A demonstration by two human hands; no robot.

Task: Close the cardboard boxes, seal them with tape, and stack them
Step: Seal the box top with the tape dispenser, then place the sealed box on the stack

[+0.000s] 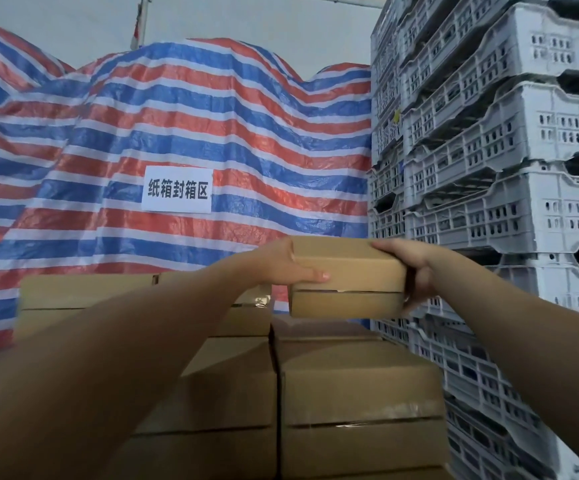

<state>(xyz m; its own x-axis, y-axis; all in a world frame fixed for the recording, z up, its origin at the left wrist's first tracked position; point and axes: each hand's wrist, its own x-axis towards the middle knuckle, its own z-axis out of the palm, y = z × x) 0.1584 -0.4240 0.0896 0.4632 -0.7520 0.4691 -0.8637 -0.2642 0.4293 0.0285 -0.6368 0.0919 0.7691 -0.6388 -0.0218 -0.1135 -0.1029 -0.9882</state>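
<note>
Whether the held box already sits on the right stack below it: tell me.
Apart. The head view shows the held box, gripped by the left hand and right hand, with tarp showing between it and the right stack.

A closed cardboard box is held up between two hands — the left hand on its left end, the right hand on its right end. It hangs above the right-hand stack of boxes, apart from the top one. A left-hand stack of boxes stands just beside that, reaching higher. Behind both hangs a tarpaulin with a paper sign on it — to the right, stacked plastic crates rise beside the boxes.
</note>
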